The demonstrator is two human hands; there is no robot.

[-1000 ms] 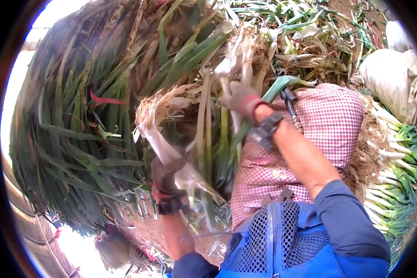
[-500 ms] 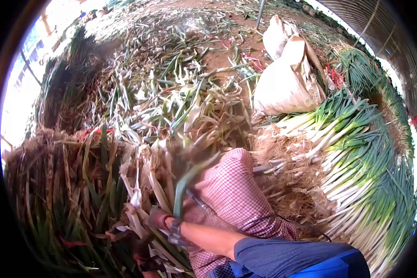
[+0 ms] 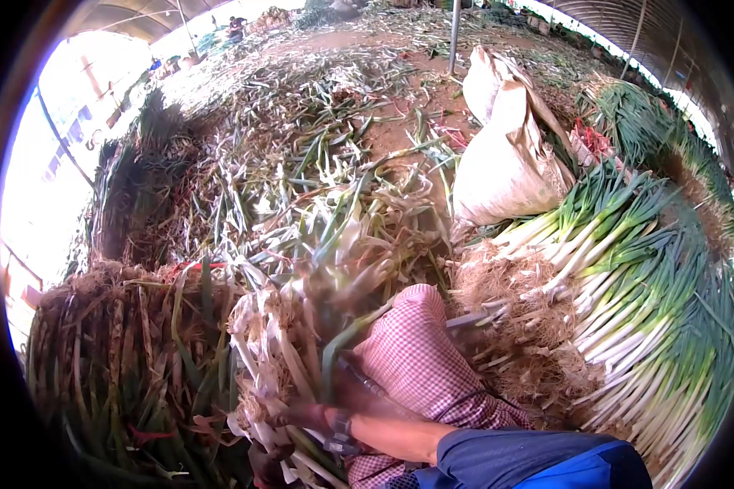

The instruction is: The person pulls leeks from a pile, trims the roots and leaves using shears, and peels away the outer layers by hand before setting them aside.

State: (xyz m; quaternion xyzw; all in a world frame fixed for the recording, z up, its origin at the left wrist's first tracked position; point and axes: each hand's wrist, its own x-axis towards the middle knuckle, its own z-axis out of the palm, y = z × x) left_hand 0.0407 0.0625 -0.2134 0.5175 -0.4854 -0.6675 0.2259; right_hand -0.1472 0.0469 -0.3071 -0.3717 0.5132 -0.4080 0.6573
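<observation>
My right hand [image 3: 306, 414], with a watch on its wrist, reaches left across my lap. It appears closed around long green onions [image 3: 289, 359], among their pale stalks and roots, though shadow hides most of the fingers. Lower down, my left hand [image 3: 269, 466] is a dark shape beside the same stalks; its fingers cannot be made out. One green leaf [image 3: 338, 346] bends up toward my checked trouser knee [image 3: 416, 326]. A thin dark tube with a rod-like end [image 3: 367, 379] lies across my lap. Blur covers the loose skins beyond the onions.
Unpeeled onions [image 3: 114, 342] stand packed at my left, roots up. Cleaned onions [image 3: 620, 326] lie fanned at my right, roots inward. Ahead are scattered leaf scraps [image 3: 302, 163], a pale sack [image 3: 510, 171] and a metal pole [image 3: 454, 37]. More green onions [image 3: 628, 122] lie behind the sack.
My view has tilted up, so the surroundings sit lower in the picture. My right hand has shifted slightly toward the roots, and the green leaf has moved a little with the stalks.
</observation>
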